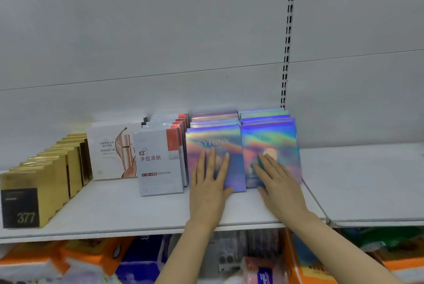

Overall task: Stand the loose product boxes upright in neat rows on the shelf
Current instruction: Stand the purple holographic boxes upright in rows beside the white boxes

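Two rows of iridescent holographic boxes stand upright on the white shelf. My left hand lies flat, fingers spread, against the front box of the left row. My right hand presses flat on the front box of the right row. Neither hand grips anything. To the left stands a row of white boxes with red corners, then a white box with a rose-gold print.
A stepped row of gold boxes fills the shelf's left end, the front one with a black label. Right of a wire divider lies a bare shelf section. Orange and blue packages crowd the shelf below.
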